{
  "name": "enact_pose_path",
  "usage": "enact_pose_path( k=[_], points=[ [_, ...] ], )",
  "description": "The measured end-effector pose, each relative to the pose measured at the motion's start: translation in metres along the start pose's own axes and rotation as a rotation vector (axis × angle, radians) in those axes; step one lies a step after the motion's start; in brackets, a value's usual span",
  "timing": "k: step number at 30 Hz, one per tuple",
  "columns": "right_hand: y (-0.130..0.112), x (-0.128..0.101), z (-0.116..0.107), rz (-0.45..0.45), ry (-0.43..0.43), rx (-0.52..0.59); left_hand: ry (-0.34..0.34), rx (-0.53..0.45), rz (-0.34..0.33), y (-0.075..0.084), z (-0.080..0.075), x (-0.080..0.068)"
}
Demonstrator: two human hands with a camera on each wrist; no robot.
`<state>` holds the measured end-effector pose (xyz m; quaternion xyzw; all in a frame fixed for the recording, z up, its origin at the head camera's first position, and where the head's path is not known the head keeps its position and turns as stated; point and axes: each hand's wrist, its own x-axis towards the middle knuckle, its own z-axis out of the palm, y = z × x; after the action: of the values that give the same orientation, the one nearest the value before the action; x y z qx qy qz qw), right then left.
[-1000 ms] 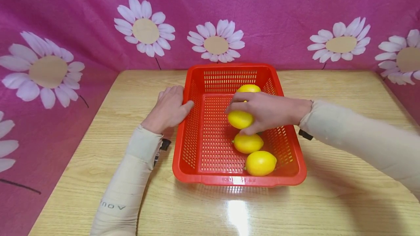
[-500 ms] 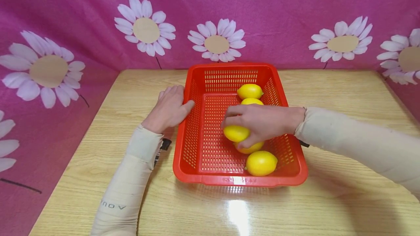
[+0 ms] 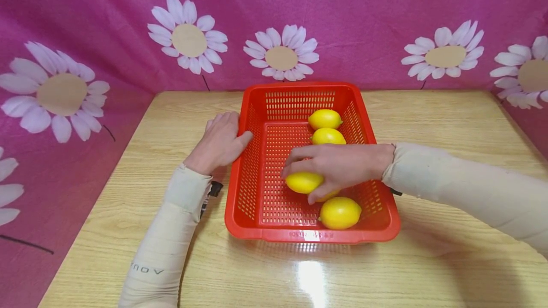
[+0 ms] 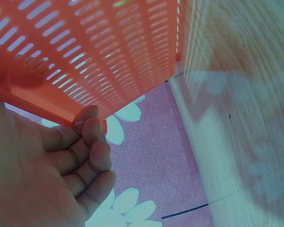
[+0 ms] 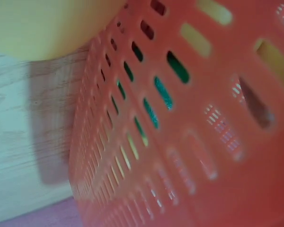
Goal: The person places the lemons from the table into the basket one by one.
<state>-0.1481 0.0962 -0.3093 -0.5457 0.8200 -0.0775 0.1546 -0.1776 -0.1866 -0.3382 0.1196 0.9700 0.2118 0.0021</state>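
Pink cloth backdrop (image 3: 368,8) printed with white daisies, filling the top of the head frame and running down its left edge. Below it a pale wood-grain tabletop (image 3: 449,251), glossy, with a glare spot low in the centre. At the frame's centre a red slotted plastic basket (image 3: 312,235), rectangular, sitting flat on the tabletop.

Left hand (image 3: 219,142) left of centre, laid against the outside of the basket's left wall, fingers relaxed and nearly straight, thumb touching the rim; gripping nothing. Same contact in the left wrist view: fingertips (image 4: 87,118) resting under the basket's edge.

Right hand (image 3: 338,168) reaching in from the right of the frame, over the basket's right wall, fingers and thumb curled round a held lemon (image 3: 303,182), which sits low inside the basket, centre-left of its floor. Whether lifted or touching the floor cannot be told.

Other fruit down the basket's right side: far lemon (image 3: 325,119) near the back wall, second lemon (image 3: 327,136) just below it, near lemon (image 3: 340,213) by the front wall, and a sliver of hidden lemon (image 3: 327,196) under the right palm.

For a clean carry, judged from here: firm grip round the middle of the held lemon, straight lift clear of the neighbours beneath the palm, left hand bracing the wall so the basket does not slide.
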Motion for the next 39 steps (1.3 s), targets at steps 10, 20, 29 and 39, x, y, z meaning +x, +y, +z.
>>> enact_pose_path(
  k=[10, 20, 29, 39],
  points=[
    [-0.009, -0.003, 0.004, -0.034, -0.051, 0.029, 0.004, -0.003, -0.001, 0.0, 0.0, 0.0],
    [-0.017, -0.004, 0.01, -0.054, -0.103, -0.002, 0.003, -0.011, -0.008, 0.0, -0.001, 0.0],
    [-0.02, -0.004, 0.016, -0.07, -0.17, -0.033, 0.004, -0.01, -0.004, -0.001, 0.0, 0.001],
    [-0.019, -0.006, 0.018, -0.078, -0.16, -0.034, 0.0, -0.017, -0.006, 0.0, 0.0, 0.0]
  ],
)
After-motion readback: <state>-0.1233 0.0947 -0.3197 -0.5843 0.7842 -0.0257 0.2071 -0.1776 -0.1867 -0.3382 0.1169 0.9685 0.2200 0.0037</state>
